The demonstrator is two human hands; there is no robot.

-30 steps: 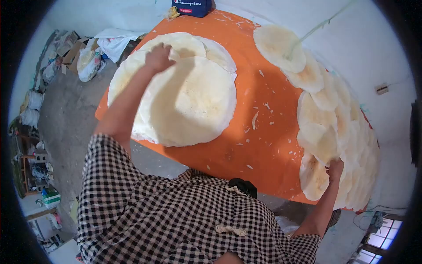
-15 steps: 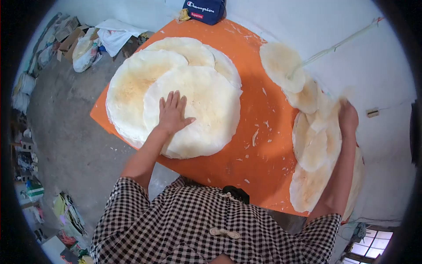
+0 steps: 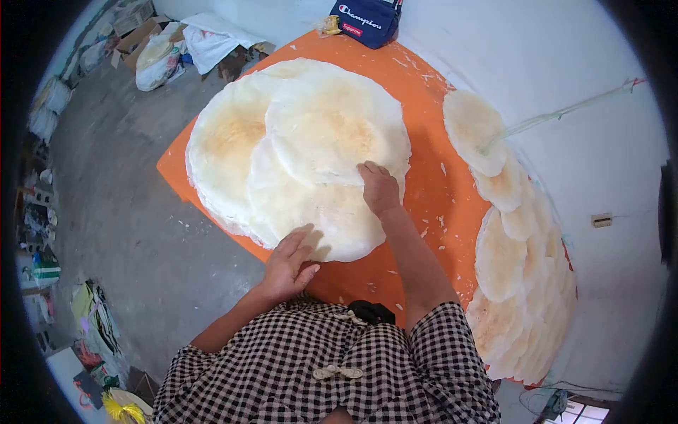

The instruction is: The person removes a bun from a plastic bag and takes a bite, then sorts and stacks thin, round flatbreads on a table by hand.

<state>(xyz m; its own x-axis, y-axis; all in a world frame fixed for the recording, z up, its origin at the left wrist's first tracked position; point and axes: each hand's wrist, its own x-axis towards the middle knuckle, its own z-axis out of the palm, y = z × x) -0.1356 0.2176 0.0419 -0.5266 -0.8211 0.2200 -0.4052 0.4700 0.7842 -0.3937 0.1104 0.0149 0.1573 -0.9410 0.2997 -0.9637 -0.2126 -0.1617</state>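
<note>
So compared with half a second back, the big change is the right hand (image 3: 379, 188): it was way over on the row of small discs (image 3: 519, 261) along the wall side of the orange table (image 3: 424, 212), and now it's come across onto the big stack of rice-paper rounds (image 3: 296, 152). A fresh sheet, the top round (image 3: 335, 124), now sits on that stack toward the far side of the table, overlapping the ones under it. The right hand rests at the near edge of that top round, fingers curled down onto it, looks like pressing or pinching the rim, but I can't tell if it actually grips it or just lies flat on it.

The left hand (image 3: 289, 265) has slid back too. It was spread flat in the middle of the stack; now it's at the stack's near edge, right by the table's near side, fingers open and loosely bent, touching the rim of the lowest sheet (image 3: 332, 226), holding nothing as far as I can see.

My read: one more sheet just got laid on, and both hands are squaring up the pile.

Blue bag (image 3: 369, 20) sits at the table's far end, clutter (image 3: 169, 49) on the floor beyond the table's far left corner
</note>
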